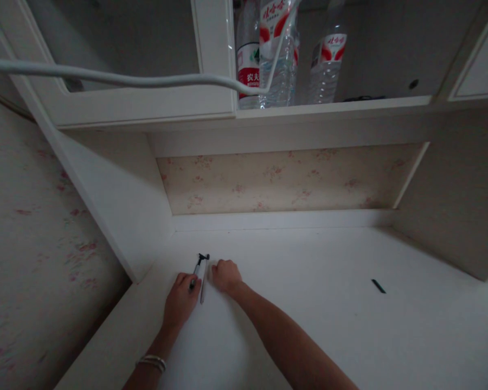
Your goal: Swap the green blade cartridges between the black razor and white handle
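My left hand (181, 299) rests on the white surface with its fingers closed around a slim pen-like tool (197, 267), silver and black. At its far end is a small black crosspiece (204, 257). A thin grey rod (204, 287) lies just right of that hand, its far end close to the crosspiece; I cannot tell if they are joined. My right hand (226, 275) is curled on the surface a little right of the rod, apart from it. What its fingers hold, if anything, is hidden. A bracelet (152, 362) circles my left wrist.
A small dark strip (378, 286) lies on the white surface (301, 303) at the right. Overhead, an open cabinet shelf (374, 104) holds several water bottles (328, 59). A white cable (138, 81) crosses in front of it. White side panels (109, 195) flank the recess.
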Motion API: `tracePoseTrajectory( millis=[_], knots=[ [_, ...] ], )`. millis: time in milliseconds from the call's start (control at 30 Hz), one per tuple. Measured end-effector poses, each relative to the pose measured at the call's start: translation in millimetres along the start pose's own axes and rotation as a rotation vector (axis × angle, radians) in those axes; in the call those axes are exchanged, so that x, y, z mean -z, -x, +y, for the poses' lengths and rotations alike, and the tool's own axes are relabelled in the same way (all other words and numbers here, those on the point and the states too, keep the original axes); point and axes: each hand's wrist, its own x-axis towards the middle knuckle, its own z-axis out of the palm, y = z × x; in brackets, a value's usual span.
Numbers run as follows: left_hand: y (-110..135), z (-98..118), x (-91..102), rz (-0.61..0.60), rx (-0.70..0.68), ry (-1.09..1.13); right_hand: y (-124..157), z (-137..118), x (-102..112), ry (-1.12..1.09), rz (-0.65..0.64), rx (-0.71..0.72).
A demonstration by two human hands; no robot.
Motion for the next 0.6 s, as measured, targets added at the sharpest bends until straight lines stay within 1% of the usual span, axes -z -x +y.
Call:
tracePoseTrajectory(
  millis=[33, 100, 200, 300, 400, 500, 600],
  knots=[
    [2, 2, 1.5, -0.007, -0.046, -0.007, 3, 15, 4, 0.025, 0.024, -0.049],
    [4, 5, 3.6, -0.014, -0.126, -0.037, 11, 53, 18, 0.076, 0.074, -0.154],
    [5, 7, 3.6, -0.027, -0.247, -0.097, 35, 124, 48, 0.139, 0.145, -0.309],
    [5, 8, 1.4, -0.049, -0.321, -0.153, 75, 197, 82, 0.198, 0.224, -0.439],
    [5, 9, -0.7, -0.049, -0.331, -0.193, 122, 261, 109, 0.258, 0.279, -0.536],
    [5, 10, -1.7, -0.056, -0.34, -0.2, 160, 313, 124, 0.301, 0.287, -0.613],
    [4, 10, -1.8, -0.051, -0.381, -0.173, 183, 349, 128, 0.299, 0.252, -0.608]
  ],
)
